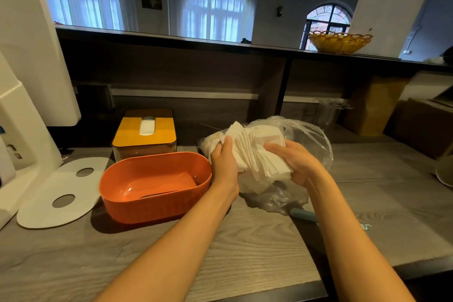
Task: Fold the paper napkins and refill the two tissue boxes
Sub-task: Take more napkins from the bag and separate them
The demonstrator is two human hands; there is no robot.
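A thick stack of white paper napkins is held above the wooden counter, half out of a clear plastic bag. My left hand grips the stack's left edge, and my right hand grips its right side from below. Just left of my hands stands an open orange tissue box with nothing visible inside. Behind it sits a yellow-lidded tissue box with a white napkin showing through its slot.
A white oval lid with two holes lies flat left of the orange box. A white machine fills the left edge. A blue-handled tool pokes out under the bag. Cardboard boxes stand at the right; a yellow basket sits on the upper shelf.
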